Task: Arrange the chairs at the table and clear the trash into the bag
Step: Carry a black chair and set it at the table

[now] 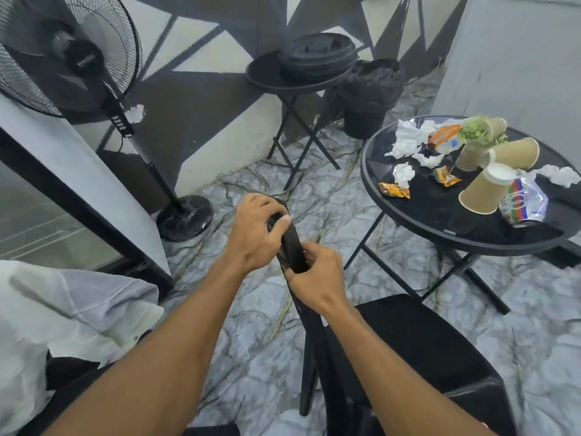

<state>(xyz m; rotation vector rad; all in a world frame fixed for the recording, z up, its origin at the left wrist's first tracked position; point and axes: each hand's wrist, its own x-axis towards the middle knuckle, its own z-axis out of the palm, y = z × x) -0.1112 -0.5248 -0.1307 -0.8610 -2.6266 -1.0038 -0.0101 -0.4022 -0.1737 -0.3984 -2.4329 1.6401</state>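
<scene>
A standing fan (63, 58) sits at ten o'clock. Centre, the left hand (256, 232) and right hand (317, 275) are both clamped on the black chair's (418, 347) top edge. At two o'clock, the round tabletop (440, 221) carries paper cups (481, 191), crumpled napkins (405, 138) and wrappers (394, 190).

Both hands (284, 247) grip the black chair's (418, 350) backrest top.
</scene>
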